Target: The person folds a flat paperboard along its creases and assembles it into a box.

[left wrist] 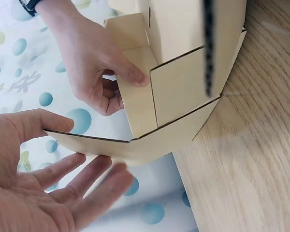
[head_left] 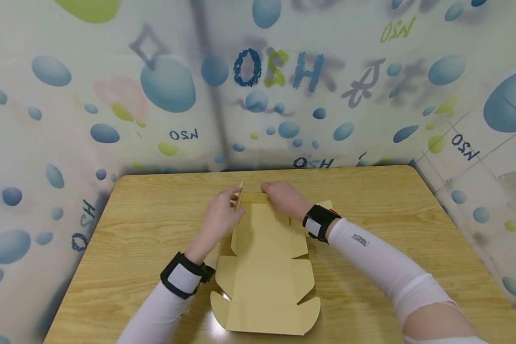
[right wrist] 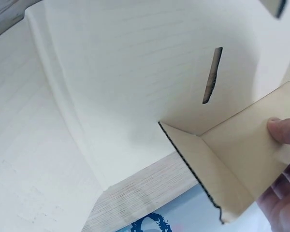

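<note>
A flat tan cardboard box blank point(head_left: 264, 272) lies lengthwise on the table, its far end partly folded up. My left hand point(head_left: 218, 215) pinches the raised left side flap at that end. In the left wrist view its thumb is on one face of the flap point(left wrist: 111, 147) and fingers are on the other. My right hand point(head_left: 285, 198) grips the upright far panel point(right wrist: 251, 145), thumb on the inner face and fingers behind. A small end tab point(right wrist: 203, 164) stands bent from this panel. Near it, the base has a narrow slot point(right wrist: 212, 75).
Rounded and angled flaps point(head_left: 308, 315) spread from the blank's near end. The wood-grain table point(head_left: 146, 215) reaches back to a patterned wall covering point(head_left: 172, 148). Both wrists wear black straps point(head_left: 182, 276).
</note>
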The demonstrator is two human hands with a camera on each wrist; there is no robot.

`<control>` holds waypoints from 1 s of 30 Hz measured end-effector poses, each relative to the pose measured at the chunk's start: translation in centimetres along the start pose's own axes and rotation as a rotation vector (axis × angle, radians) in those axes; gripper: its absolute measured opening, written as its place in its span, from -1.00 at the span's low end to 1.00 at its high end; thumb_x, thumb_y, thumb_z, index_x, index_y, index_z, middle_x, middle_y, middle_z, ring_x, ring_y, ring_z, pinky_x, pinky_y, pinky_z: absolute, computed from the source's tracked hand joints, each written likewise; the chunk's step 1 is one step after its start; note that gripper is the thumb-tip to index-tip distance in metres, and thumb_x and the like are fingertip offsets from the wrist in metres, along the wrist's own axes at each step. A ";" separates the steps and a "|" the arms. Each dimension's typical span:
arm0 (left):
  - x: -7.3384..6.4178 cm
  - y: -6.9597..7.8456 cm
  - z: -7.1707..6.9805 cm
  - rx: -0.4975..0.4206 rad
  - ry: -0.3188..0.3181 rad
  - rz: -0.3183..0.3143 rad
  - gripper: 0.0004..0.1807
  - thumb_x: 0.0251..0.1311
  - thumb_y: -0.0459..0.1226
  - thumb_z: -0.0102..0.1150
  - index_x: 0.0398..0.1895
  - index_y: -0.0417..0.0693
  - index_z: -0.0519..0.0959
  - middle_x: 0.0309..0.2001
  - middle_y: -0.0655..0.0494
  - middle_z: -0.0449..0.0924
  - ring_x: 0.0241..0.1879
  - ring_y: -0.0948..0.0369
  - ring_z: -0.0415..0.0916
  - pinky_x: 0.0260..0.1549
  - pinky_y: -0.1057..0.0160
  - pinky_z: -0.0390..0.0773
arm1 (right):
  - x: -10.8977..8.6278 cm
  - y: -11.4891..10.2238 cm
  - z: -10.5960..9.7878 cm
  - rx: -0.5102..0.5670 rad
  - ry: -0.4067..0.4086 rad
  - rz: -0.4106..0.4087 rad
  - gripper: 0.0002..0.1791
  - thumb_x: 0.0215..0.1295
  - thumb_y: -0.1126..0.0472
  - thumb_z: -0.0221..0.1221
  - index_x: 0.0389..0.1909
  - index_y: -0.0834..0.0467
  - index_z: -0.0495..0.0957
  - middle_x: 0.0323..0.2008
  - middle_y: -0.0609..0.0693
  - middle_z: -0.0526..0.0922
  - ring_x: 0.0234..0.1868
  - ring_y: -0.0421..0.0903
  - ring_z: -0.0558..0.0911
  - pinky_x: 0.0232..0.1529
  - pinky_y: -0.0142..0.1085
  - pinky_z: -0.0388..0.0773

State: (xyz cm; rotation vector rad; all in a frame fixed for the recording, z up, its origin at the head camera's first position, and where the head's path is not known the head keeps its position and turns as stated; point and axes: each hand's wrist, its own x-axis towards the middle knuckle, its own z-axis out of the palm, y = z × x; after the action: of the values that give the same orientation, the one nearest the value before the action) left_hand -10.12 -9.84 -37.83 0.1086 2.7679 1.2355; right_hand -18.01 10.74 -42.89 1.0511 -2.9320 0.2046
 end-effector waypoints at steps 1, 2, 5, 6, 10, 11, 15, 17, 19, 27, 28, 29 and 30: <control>0.0 -0.1 0.0 0.003 -0.003 -0.003 -0.41 0.32 -0.34 0.28 0.44 -0.13 0.49 0.23 -0.24 0.65 0.20 -0.16 0.63 0.07 -0.10 0.69 | 0.0 0.0 0.0 0.001 -0.004 0.001 -0.90 0.51 0.42 0.12 -0.08 0.22 0.57 -0.26 0.15 0.77 -0.26 0.07 0.78 -0.15 -0.13 0.75; 0.1 -0.1 0.0 0.005 -0.008 -0.005 -0.40 0.33 -0.33 0.28 0.45 -0.13 0.48 0.26 -0.24 0.63 0.24 -0.17 0.61 0.11 -0.11 0.66 | 0.0 0.0 0.0 0.002 -0.006 0.002 -0.89 0.51 0.42 0.12 -0.07 0.22 0.58 -0.26 0.15 0.77 -0.26 0.07 0.78 -0.15 -0.13 0.75; 0.3 -0.5 0.1 -0.012 -0.037 -0.023 -0.40 0.36 -0.30 0.26 0.46 -0.12 0.44 0.36 -0.25 0.53 0.34 -0.19 0.53 0.20 -0.14 0.60 | 0.0 0.0 0.1 0.008 -0.011 0.006 -0.88 0.51 0.42 0.12 -0.06 0.23 0.59 -0.26 0.16 0.77 -0.25 0.08 0.77 -0.15 -0.12 0.75; 0.4 -0.7 0.1 -0.033 -0.059 -0.029 -0.37 0.38 -0.26 0.25 0.50 -0.12 0.39 0.43 -0.26 0.46 0.39 -0.20 0.48 0.26 -0.17 0.57 | 0.0 0.0 0.1 0.006 -0.010 0.008 -0.88 0.51 0.42 0.12 -0.06 0.23 0.59 -0.26 0.16 0.77 -0.25 0.08 0.78 -0.15 -0.12 0.75; 0.7 -1.4 0.0 -0.167 -0.162 -0.048 -0.04 0.46 0.02 0.20 0.72 -0.05 -0.07 0.70 -0.27 -0.05 0.66 -0.22 0.06 0.55 -0.29 0.27 | 0.0 -0.1 0.2 0.009 -0.006 0.014 -0.88 0.50 0.43 0.13 -0.08 0.22 0.59 -0.23 0.16 0.78 -0.22 0.10 0.78 -0.13 -0.10 0.76; 0.8 -1.5 0.0 -0.204 -0.190 -0.053 0.04 0.48 0.10 0.15 0.74 0.00 -0.22 0.73 -0.24 -0.22 0.70 -0.21 -0.09 0.60 -0.31 0.15 | 0.0 -0.1 0.1 0.008 -0.004 0.014 -0.87 0.50 0.44 0.13 -0.08 0.22 0.60 -0.23 0.16 0.79 -0.22 0.09 0.79 -0.12 -0.10 0.76; 1.0 -1.5 -0.2 -0.256 -0.258 -0.060 0.10 0.49 0.32 -0.09 0.71 0.18 -0.53 0.72 -0.12 -0.62 0.73 -0.15 -0.46 0.66 -0.32 -0.13 | -0.1 -0.2 0.0 0.009 -0.009 0.020 -0.87 0.49 0.44 0.13 -0.07 0.22 0.60 -0.22 0.16 0.79 -0.21 0.08 0.79 -0.11 -0.11 0.76; 1.0 -1.5 -0.3 -0.252 -0.279 -0.064 0.07 0.49 0.36 -0.15 0.70 0.23 -0.54 0.71 -0.12 -0.67 0.72 -0.16 -0.50 0.65 -0.34 -0.16 | -0.1 -0.3 -0.1 0.009 -0.012 0.022 -0.87 0.49 0.44 0.13 -0.08 0.22 0.60 -0.22 0.16 0.79 -0.22 0.08 0.79 -0.11 -0.11 0.76; 1.0 -1.5 -0.4 -0.250 -0.295 -0.068 0.05 0.49 0.38 -0.20 0.70 0.26 -0.53 0.70 -0.13 -0.70 0.72 -0.18 -0.49 0.64 -0.37 -0.15 | 0.0 -0.3 -0.2 0.010 -0.014 0.025 -0.87 0.49 0.45 0.13 -0.09 0.22 0.59 -0.23 0.16 0.78 -0.22 0.08 0.79 -0.12 -0.11 0.76; 1.1 -1.5 -0.7 -0.251 -0.325 -0.078 0.00 0.50 0.40 -0.30 0.69 0.31 -0.55 0.69 -0.13 -0.72 0.71 -0.22 -0.51 0.60 -0.46 -0.17 | 0.0 -0.4 -0.2 0.007 -0.013 0.027 -0.87 0.49 0.44 0.14 -0.07 0.24 0.61 -0.23 0.16 0.78 -0.24 0.07 0.78 -0.15 -0.12 0.75; 1.1 -1.5 -0.7 -0.254 -0.328 -0.078 0.00 0.50 0.40 -0.30 0.69 0.32 -0.55 0.70 -0.13 -0.71 0.71 -0.21 -0.52 0.60 -0.46 -0.17 | -0.1 -0.4 -0.2 0.006 -0.011 0.027 -0.87 0.49 0.44 0.14 -0.07 0.24 0.61 -0.24 0.16 0.78 -0.24 0.07 0.78 -0.15 -0.12 0.75; 1.1 -1.4 -0.7 -0.258 -0.331 -0.080 0.00 0.50 0.40 -0.31 0.69 0.31 -0.55 0.71 -0.12 -0.68 0.72 -0.19 -0.52 0.60 -0.45 -0.18 | -0.1 -0.4 -0.2 0.006 -0.008 0.025 -0.87 0.49 0.44 0.14 -0.07 0.24 0.61 -0.24 0.16 0.78 -0.24 0.07 0.78 -0.15 -0.12 0.75; 1.1 -1.4 -0.8 -0.264 -0.335 -0.080 -0.01 0.51 0.39 -0.31 0.69 0.31 -0.55 0.72 -0.10 -0.65 0.72 -0.18 -0.51 0.61 -0.43 -0.18 | -0.1 -0.4 -0.2 0.007 -0.005 0.023 -0.87 0.49 0.44 0.14 -0.07 0.24 0.61 -0.24 0.16 0.78 -0.24 0.07 0.78 -0.15 -0.12 0.75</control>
State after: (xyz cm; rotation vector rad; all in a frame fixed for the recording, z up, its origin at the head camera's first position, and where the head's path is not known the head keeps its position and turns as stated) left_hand -11.34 -11.23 -38.45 0.1631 2.2864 1.4029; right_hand -17.73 10.52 -42.70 1.0205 -2.9515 0.2124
